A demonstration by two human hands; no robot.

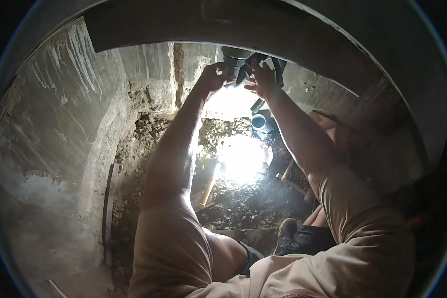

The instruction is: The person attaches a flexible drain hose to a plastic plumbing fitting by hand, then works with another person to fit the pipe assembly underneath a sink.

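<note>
Beige shirt (303, 273) nearest, below blue-grey pipe (261, 124). Above blue-grey pipe: dark pipe assembly (243, 69), left hand (217, 78) and right hand (263, 81) beside it; fingers half-curled, cannot tell whether gripping. Probably light, stiff plastic; best held around rounded body.

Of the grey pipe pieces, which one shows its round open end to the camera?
The blue-grey pipe below the right hand: its round mouth faces the camera. The darker pieces above it in the picture show no such opening.

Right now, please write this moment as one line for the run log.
left hand: at dark part, grip unclear | right hand: at same part, grip unclear | below: blue-grey pipe, yellow stick, stony soil
</note>
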